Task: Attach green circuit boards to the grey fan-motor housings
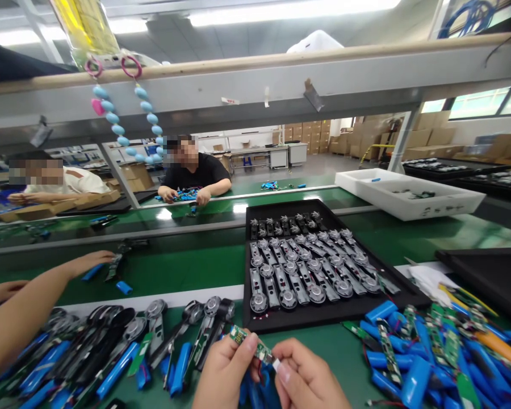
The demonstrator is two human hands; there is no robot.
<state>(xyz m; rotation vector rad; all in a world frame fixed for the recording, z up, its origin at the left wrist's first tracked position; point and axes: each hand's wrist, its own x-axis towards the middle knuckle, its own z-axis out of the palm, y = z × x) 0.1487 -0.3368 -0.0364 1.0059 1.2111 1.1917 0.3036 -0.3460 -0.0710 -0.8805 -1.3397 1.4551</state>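
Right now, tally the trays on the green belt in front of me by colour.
Black: 2 (the loaded black tray and the black tray at the right edge)
White: 1 (the white tray)
Total: 3

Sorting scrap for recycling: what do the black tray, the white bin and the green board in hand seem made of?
The black tray looks like matte moulded plastic, judging by its dull surface and formed rim. The white bin seems smooth plastic, with moulded corners. The green circuit board probably is coated fibreglass, given its green sheen and small soldered components.
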